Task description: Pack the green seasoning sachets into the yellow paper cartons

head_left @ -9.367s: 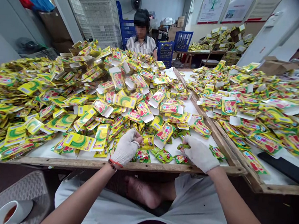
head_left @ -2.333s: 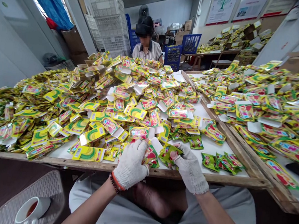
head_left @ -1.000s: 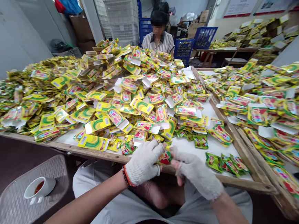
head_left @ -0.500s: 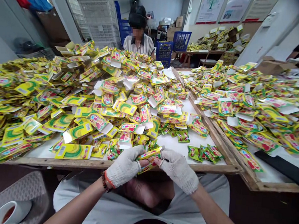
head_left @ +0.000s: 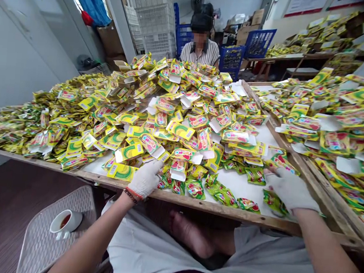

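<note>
My left hand [head_left: 146,178], in a white fingerless glove, is at the front of the pile, touching or just above small yellow cartons. A yellow carton with a green swirl [head_left: 123,172] lies to its left, and an open-flapped carton [head_left: 178,170] to its right. Its fingers are bent and partly hidden, so I cannot tell what they hold. My right hand [head_left: 291,190], gloved alike, reaches over green candy packets [head_left: 271,201] by the right frame, fingers apart. A yellow carton [head_left: 281,160] lies just beyond its fingertips. More green packets [head_left: 224,194] lie between the hands.
Cartons are heaped over the white tabletop [head_left: 94,163], edged by a wooden rail [head_left: 195,203]. A wooden divider [head_left: 308,171] separates another heap [head_left: 336,140]. A cup [head_left: 73,221] stands on a stool [head_left: 39,243] at left. Another person [head_left: 201,49] sits across the table.
My hands, together on one yellow carton before, have moved apart, left hand to the pile and right hand to the green packets. That carton is no longer seen between them. The view has turned left.
</note>
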Demonstrator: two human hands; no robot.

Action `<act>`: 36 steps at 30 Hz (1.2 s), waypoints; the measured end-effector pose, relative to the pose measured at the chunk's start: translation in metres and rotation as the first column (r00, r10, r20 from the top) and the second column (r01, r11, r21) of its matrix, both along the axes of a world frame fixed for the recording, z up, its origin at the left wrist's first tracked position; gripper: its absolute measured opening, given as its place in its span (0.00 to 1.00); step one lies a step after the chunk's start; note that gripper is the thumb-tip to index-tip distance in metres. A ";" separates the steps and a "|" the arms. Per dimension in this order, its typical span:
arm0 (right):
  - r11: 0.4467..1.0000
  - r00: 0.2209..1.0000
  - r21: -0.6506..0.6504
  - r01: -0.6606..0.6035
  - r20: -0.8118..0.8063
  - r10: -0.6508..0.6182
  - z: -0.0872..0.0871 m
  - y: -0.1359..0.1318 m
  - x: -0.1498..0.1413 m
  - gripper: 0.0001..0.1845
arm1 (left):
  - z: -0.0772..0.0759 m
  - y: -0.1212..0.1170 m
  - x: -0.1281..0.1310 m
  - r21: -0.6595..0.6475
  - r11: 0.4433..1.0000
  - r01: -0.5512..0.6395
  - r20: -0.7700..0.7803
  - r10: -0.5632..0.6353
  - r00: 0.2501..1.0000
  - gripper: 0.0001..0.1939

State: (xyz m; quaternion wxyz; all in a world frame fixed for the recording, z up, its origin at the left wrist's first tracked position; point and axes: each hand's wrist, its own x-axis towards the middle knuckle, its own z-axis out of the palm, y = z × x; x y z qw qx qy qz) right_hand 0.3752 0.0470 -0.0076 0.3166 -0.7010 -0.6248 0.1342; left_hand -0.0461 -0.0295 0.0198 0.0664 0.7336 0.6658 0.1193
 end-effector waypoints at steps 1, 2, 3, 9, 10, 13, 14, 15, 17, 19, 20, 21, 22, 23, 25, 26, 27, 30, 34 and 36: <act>0.999 0.992 -0.041 -0.025 0.125 0.030 -0.005 0.004 -0.003 0.14 | -0.005 0.002 0.003 -0.007 1.000 0.030 -0.039 -0.030 0.999 0.17; 0.996 0.976 -0.078 -0.046 0.208 0.061 -0.008 0.008 -0.006 0.15 | -0.009 0.005 0.006 -0.020 0.998 0.053 -0.070 -0.054 0.996 0.19; 0.991 0.962 -0.115 -0.069 0.255 0.096 -0.011 0.011 -0.009 0.14 | -0.012 0.008 0.008 -0.040 0.997 0.067 -0.089 -0.070 0.994 0.19; 0.969 0.956 -0.213 -0.122 0.237 0.172 -0.015 0.011 -0.008 0.10 | -0.006 0.021 -0.004 -0.050 0.999 0.021 -0.082 -0.025 0.996 0.08; 0.966 0.962 -0.227 -0.126 0.210 0.175 -0.015 0.009 -0.007 0.08 | -0.002 0.020 -0.008 -0.023 1.000 -0.004 -0.057 0.003 0.998 0.06; 0.967 0.972 -0.197 -0.159 0.142 0.189 -0.010 0.000 -0.009 0.06 | 0.011 0.011 -0.017 0.058 0.990 -0.130 0.238 0.113 0.965 0.08; 0.973 0.975 -0.160 -0.169 0.118 0.189 -0.007 -0.005 -0.013 0.06 | 0.015 0.007 -0.016 0.050 0.984 -0.170 0.409 0.135 0.903 0.09; 0.978 0.981 -0.120 -0.169 0.071 0.178 -0.002 -0.010 -0.019 0.06 | 0.018 0.002 -0.012 0.022 0.980 -0.195 0.583 0.146 0.799 0.10; 0.982 0.977 -0.079 -0.174 -0.135 0.162 0.008 -0.025 -0.039 0.06 | 0.021 -0.006 0.003 -0.057 0.979 -0.195 0.838 0.154 0.524 0.14; 0.970 0.872 -0.089 -0.228 -0.462 0.162 0.019 -0.042 -0.065 0.11 | 0.019 -0.013 0.028 -0.136 0.978 -0.161 0.947 0.176 0.270 0.19; 0.962 0.781 -0.069 -0.264 -0.601 0.171 0.024 -0.049 -0.079 0.13 | 0.016 -0.017 0.042 -0.172 0.976 -0.132 0.963 0.195 0.184 0.20; 0.945 0.712 -0.060 -0.321 -0.673 0.199 0.028 -0.056 -0.094 0.14 | 0.012 -0.020 0.057 -0.204 0.975 -0.085 0.969 0.214 0.122 0.22; 0.928 0.680 -0.056 -0.368 -0.697 0.227 0.032 -0.062 -0.107 0.14 | 0.008 -0.024 0.070 -0.224 0.974 -0.034 0.971 0.226 0.075 0.24; 0.921 0.678 -0.054 -0.386 -0.694 0.243 0.036 -0.066 -0.118 0.13 | 0.005 -0.027 0.082 -0.230 0.973 0.012 0.972 0.229 0.041 0.25; 0.921 0.743 -0.056 -0.385 -0.611 0.273 0.042 -0.070 -0.134 0.11 | -0.001 -0.032 0.100 -0.216 0.975 0.061 0.976 0.215 0.012 0.22; 0.925 0.784 -0.045 -0.376 -0.548 0.292 0.044 -0.071 -0.138 0.10 | -0.002 -0.034 0.105 -0.203 0.977 0.063 0.979 0.203 0.012 0.20; 0.928 0.817 -0.028 -0.371 -0.484 0.312 0.044 -0.071 -0.140 0.09 | -0.003 -0.034 0.108 -0.191 0.980 0.061 0.982 0.190 0.024 0.19; 0.927 0.852 0.020 -0.374 -0.388 0.352 0.037 -0.071 -0.140 0.08 | -0.002 -0.033 0.112 -0.163 0.986 0.039 0.981 0.158 0.113 0.17; 0.916 0.792 0.063 -0.397 -0.481 0.376 0.020 -0.073 -0.137 0.15 | -0.004 -0.034 0.115 -0.123 0.992 0.040 0.970 0.111 0.216 0.16; 0.881 0.755 0.069 -0.468 -0.486 0.440 0.015 -0.076 -0.137 0.20 | -0.006 -0.036 0.117 -0.107 0.990 0.090 0.964 0.081 0.254 0.15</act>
